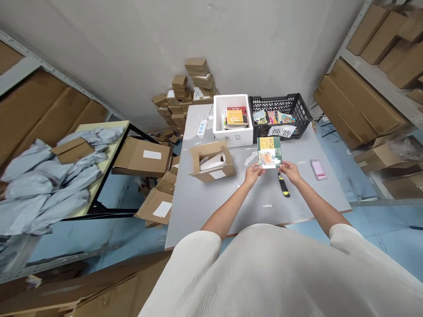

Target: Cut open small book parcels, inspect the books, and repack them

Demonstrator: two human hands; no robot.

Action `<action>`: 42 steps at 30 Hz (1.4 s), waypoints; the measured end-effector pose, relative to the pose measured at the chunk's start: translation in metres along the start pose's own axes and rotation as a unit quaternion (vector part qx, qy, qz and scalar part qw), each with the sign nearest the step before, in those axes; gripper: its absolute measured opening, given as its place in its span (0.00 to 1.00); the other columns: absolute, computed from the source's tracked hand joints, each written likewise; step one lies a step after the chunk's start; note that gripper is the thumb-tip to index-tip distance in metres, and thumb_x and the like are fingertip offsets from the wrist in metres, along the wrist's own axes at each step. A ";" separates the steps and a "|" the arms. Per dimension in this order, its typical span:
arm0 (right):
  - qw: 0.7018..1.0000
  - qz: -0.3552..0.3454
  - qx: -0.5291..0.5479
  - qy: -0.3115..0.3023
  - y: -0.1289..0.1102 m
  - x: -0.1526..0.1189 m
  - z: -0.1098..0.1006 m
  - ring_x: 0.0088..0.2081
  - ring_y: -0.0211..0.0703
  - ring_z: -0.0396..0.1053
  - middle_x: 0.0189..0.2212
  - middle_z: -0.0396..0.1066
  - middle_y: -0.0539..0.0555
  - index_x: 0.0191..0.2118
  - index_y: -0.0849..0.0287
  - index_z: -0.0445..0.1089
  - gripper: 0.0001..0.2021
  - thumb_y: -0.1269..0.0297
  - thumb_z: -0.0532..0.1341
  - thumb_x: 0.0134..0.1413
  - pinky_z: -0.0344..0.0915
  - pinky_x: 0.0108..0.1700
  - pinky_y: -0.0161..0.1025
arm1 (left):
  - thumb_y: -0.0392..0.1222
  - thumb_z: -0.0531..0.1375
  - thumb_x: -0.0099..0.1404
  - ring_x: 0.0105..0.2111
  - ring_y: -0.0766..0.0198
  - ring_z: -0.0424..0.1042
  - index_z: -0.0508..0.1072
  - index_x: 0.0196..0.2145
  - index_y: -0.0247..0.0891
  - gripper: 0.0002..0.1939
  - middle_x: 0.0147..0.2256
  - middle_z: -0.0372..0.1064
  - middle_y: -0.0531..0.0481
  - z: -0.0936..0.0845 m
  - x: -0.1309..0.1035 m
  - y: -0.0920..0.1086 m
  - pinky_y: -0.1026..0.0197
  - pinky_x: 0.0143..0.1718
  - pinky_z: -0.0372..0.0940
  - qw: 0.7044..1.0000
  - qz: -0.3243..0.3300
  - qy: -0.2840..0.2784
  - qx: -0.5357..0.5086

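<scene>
A book (270, 152) with a green, yellow and white illustrated cover is held up over the grey table (205, 204). My left hand (253, 173) grips its lower left corner, and my right hand (290, 171) pinches the lower right corner. Both hands are closed on it. Just below the book lies a black and yellow utility knife (283, 185). To the left stands an open cardboard box (211, 163) with white wrapping inside. Behind the book are a white foam box (233, 137) and a black plastic crate (299, 127), both with books in them.
A white power strip (202, 128) lies at the table's back left; a pink blurred item (318, 169) is at the right. Small cartons (196, 66) are stacked by the wall. Grey mailing bags (36, 180) cover a side table. Shelves with cartons (363, 97) flank both sides.
</scene>
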State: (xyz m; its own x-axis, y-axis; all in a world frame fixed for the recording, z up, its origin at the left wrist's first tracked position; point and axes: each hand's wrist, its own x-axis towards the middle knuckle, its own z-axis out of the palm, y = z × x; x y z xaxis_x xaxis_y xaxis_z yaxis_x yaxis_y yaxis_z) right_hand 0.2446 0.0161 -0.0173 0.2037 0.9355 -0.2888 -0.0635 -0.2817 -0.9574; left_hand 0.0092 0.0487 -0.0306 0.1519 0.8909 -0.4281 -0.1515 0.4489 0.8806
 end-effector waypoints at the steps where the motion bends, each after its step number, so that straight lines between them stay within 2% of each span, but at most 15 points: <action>1: 1.000 -0.003 0.002 0.001 -0.005 0.010 -0.009 0.40 0.50 0.82 0.37 0.84 0.56 0.48 0.57 0.80 0.30 0.45 0.81 0.42 0.80 0.54 0.53 | 0.48 0.74 0.67 0.36 0.58 0.84 0.77 0.49 0.34 0.20 0.36 0.84 0.42 0.012 0.007 0.004 0.56 0.44 0.76 1.000 0.002 0.006 -0.009; 6: 1.000 -0.019 0.002 0.005 -0.026 0.063 -0.050 0.40 0.48 0.81 0.36 0.83 0.54 0.52 0.56 0.79 0.31 0.47 0.82 0.43 0.81 0.49 0.48 | 0.48 0.74 0.68 0.38 0.59 0.84 0.77 0.56 0.35 0.23 0.36 0.83 0.44 0.066 0.045 0.020 0.57 0.45 0.75 0.999 0.013 0.026 -0.042; 11: 1.000 -0.012 0.006 0.018 -0.046 0.114 -0.073 0.39 0.45 0.81 0.33 0.81 0.51 0.50 0.56 0.80 0.27 0.52 0.81 0.46 0.80 0.43 0.41 | 0.44 0.71 0.71 0.38 0.60 0.83 0.77 0.60 0.36 0.23 0.35 0.82 0.45 0.106 0.089 0.041 0.58 0.45 0.75 0.997 0.001 0.042 -0.058; 15: 0.999 -0.001 0.037 0.036 -0.058 0.155 -0.077 0.36 0.41 0.80 0.32 0.81 0.50 0.46 0.56 0.79 0.20 0.58 0.80 0.48 0.78 0.40 0.36 | 0.44 0.71 0.71 0.37 0.61 0.83 0.78 0.59 0.36 0.21 0.34 0.81 0.46 0.126 0.129 0.059 0.60 0.42 0.74 0.996 -0.013 0.061 -0.067; 20: 0.993 0.044 0.079 0.073 -0.070 0.201 -0.077 0.34 0.39 0.79 0.31 0.80 0.50 0.41 0.56 0.76 0.14 0.67 0.77 0.51 0.78 0.38 0.33 | 0.44 0.74 0.70 0.35 0.63 0.82 0.80 0.51 0.36 0.16 0.34 0.81 0.46 0.147 0.178 0.075 0.63 0.38 0.72 0.992 -0.037 0.090 -0.079; 23: 0.988 0.060 0.112 0.086 -0.078 0.223 -0.080 0.39 0.42 0.82 0.33 0.81 0.51 0.42 0.56 0.75 0.13 0.71 0.76 0.53 0.82 0.43 0.36 | 0.41 0.72 0.71 0.37 0.62 0.83 0.81 0.52 0.35 0.15 0.35 0.81 0.45 0.159 0.203 0.082 0.62 0.39 0.73 0.991 -0.041 0.099 -0.080; 26: 0.981 0.064 0.156 0.095 -0.083 0.237 -0.088 0.46 0.46 0.83 0.36 0.81 0.52 0.43 0.55 0.73 0.15 0.76 0.74 0.52 0.83 0.51 0.41 | 0.34 0.72 0.68 0.44 0.59 0.83 0.77 0.60 0.36 0.24 0.44 0.83 0.41 0.168 0.220 0.086 0.59 0.46 0.75 0.988 -0.028 0.121 -0.091; 29: 0.975 0.085 0.175 0.106 -0.080 0.239 -0.094 0.47 0.45 0.83 0.37 0.82 0.52 0.41 0.55 0.72 0.16 0.80 0.72 0.52 0.82 0.55 0.43 | 0.28 0.71 0.65 0.52 0.57 0.82 0.74 0.64 0.38 0.31 0.56 0.80 0.37 0.170 0.225 0.082 0.57 0.51 0.75 0.987 -0.029 0.128 -0.090; 32: 0.974 0.114 0.170 0.094 -0.070 0.229 -0.096 0.45 0.43 0.84 0.37 0.82 0.54 0.42 0.56 0.73 0.13 0.79 0.71 0.55 0.82 0.55 0.42 | 0.26 0.67 0.66 0.56 0.55 0.80 0.73 0.64 0.37 0.30 0.62 0.77 0.35 0.164 0.217 0.071 0.55 0.54 0.74 0.988 -0.053 0.125 -0.076; 37: 0.977 0.141 0.145 0.062 -0.055 0.200 -0.083 0.43 0.43 0.84 0.35 0.83 0.53 0.43 0.55 0.76 0.10 0.72 0.73 0.58 0.83 0.52 0.42 | 0.31 0.70 0.65 0.57 0.53 0.80 0.74 0.63 0.41 0.29 0.61 0.77 0.34 0.151 0.190 0.058 0.51 0.55 0.73 0.988 -0.069 0.125 -0.059; 42: 0.978 0.159 0.132 0.030 -0.054 0.170 -0.060 0.39 0.40 0.83 0.35 0.83 0.53 0.40 0.56 0.77 0.06 0.75 0.70 0.61 0.81 0.51 0.38 | 0.36 0.70 0.64 0.58 0.52 0.79 0.76 0.59 0.41 0.26 0.60 0.78 0.34 0.134 0.159 0.058 0.51 0.57 0.71 0.991 -0.052 0.109 -0.059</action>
State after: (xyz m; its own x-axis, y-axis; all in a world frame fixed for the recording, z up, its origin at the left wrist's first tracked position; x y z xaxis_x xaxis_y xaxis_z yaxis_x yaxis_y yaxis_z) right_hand 0.3415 0.1780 -0.0146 0.1893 0.7929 -0.5792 -0.3816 -0.4841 -0.7874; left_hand 0.1557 0.2068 -0.0206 -0.0395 0.8279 -0.5596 -0.2622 0.5318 0.8053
